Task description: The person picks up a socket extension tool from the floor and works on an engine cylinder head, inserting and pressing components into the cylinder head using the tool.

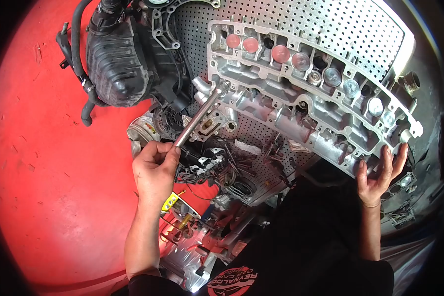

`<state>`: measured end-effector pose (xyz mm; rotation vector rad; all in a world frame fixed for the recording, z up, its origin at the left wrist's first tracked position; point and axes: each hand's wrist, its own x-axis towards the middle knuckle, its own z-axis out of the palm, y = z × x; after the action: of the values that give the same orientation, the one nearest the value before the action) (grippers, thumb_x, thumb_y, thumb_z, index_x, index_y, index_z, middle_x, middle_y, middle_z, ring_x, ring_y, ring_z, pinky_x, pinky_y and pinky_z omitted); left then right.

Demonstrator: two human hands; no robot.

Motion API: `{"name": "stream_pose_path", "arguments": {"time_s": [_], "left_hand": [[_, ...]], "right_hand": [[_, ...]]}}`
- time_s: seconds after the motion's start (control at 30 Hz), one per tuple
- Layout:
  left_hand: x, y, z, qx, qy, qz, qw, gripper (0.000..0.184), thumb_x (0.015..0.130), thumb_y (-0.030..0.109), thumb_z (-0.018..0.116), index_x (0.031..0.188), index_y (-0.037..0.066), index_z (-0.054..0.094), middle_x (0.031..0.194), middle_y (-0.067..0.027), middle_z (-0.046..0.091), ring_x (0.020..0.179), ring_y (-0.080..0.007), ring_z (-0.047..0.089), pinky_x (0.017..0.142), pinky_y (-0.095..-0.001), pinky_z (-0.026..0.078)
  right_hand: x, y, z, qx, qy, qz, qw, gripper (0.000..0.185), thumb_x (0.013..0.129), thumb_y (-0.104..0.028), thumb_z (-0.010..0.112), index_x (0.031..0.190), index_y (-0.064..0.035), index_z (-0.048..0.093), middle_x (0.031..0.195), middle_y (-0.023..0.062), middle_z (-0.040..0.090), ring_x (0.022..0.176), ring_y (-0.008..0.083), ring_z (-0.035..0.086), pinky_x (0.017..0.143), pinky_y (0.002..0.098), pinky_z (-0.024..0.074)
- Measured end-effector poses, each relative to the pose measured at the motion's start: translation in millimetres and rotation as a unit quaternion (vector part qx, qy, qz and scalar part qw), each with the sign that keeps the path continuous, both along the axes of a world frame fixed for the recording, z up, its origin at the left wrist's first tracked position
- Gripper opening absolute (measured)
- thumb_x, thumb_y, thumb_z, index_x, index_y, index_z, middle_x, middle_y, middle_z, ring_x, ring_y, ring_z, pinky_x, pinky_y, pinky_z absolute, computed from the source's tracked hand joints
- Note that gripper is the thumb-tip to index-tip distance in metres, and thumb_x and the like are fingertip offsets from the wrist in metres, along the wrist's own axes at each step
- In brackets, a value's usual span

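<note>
A long metal cylinder head (291,106) lies at a slant over a perforated metal surface, with a row of round cups along its upper side. My left hand (158,170) is closed around the lower end of a silver bar-like tool (197,121). The tool's far end meets the head at its left end. My right hand (377,182) rests against the lower right end of the head, fingers spread over its edge, not wrapped round any tool.
A black ribbed plastic housing with hoses (118,64) stands at the upper left. Small metal parts and bolts lie on the perforated surface (340,22) below the head. A yellow item (170,202) is near my left forearm. The red floor (59,187) spans the left side.
</note>
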<state>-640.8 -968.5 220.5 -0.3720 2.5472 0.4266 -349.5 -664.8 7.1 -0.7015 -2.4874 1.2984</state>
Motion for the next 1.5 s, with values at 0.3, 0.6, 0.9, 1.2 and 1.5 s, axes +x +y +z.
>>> {"name": "stream_pose_path", "arguments": {"time_s": [0.3, 0.6, 0.9, 1.2, 1.5], "left_hand": [[-9.2, 35.8, 43.8, -0.029, 0.038, -0.067, 0.997, 0.006, 0.094, -0.001, 0.071, 0.099, -0.004, 0.067, 0.075, 0.0021, 0.063, 0.066, -0.0032, 0.053, 0.057, -0.0211, 0.042], [-82.0, 121.2, 37.1, -0.180, -0.006, -0.235, 0.955, 0.009, 0.095, 0.004, 0.070, 0.095, -0.005, 0.067, 0.072, 0.0023, 0.061, 0.066, -0.0031, 0.051, 0.058, -0.0237, 0.040], [-104.5, 128.6, 21.3, -0.192, -0.028, -0.279, 0.940, 0.010, 0.095, 0.006, 0.070, 0.095, -0.004, 0.068, 0.071, 0.0010, 0.061, 0.066, -0.0039, 0.051, 0.058, -0.0248, 0.041], [-114.6, 130.4, 15.2, -0.181, -0.013, -0.312, 0.933, 0.011, 0.088, 0.007, 0.072, 0.088, -0.003, 0.067, 0.065, -0.0081, 0.064, 0.060, -0.0093, 0.058, 0.058, -0.0302, 0.047], [-113.5, 131.7, 16.5, -0.177, -0.007, -0.318, 0.931, 0.012, 0.088, 0.006, 0.072, 0.087, -0.003, 0.066, 0.065, -0.0089, 0.063, 0.061, -0.0098, 0.058, 0.058, -0.0306, 0.048]], "right_hand": [[3.1, 0.8, -4.3, -0.013, 0.005, 0.002, 1.000, 0.068, 0.085, -0.009, 0.075, 0.148, -0.0057, 0.049, 0.165, 0.0255, 0.013, 0.154, 0.0431, 0.019, 0.122, 0.0512, 0.0249], [10.8, -0.1, -8.7, -0.014, -0.008, -0.004, 1.000, 0.067, 0.084, -0.014, 0.078, 0.146, -0.0076, 0.052, 0.165, 0.0256, 0.017, 0.153, 0.0436, 0.022, 0.121, 0.0522, 0.0239], [11.4, 0.0, -6.9, 0.000, -0.017, 0.000, 1.000, 0.068, 0.084, -0.015, 0.078, 0.147, -0.0074, 0.051, 0.165, 0.0268, 0.017, 0.152, 0.0444, 0.023, 0.120, 0.0526, 0.0241], [10.1, 0.8, -4.3, 0.013, -0.023, 0.004, 1.000, 0.069, 0.084, -0.014, 0.078, 0.146, -0.0065, 0.051, 0.164, 0.0285, 0.018, 0.152, 0.0450, 0.023, 0.120, 0.0534, 0.0237], [11.0, 0.2, -5.3, 0.004, -0.019, -0.001, 1.000, 0.068, 0.085, -0.015, 0.078, 0.147, -0.0072, 0.050, 0.164, 0.0289, 0.016, 0.152, 0.0458, 0.023, 0.121, 0.0546, 0.0232]]}}
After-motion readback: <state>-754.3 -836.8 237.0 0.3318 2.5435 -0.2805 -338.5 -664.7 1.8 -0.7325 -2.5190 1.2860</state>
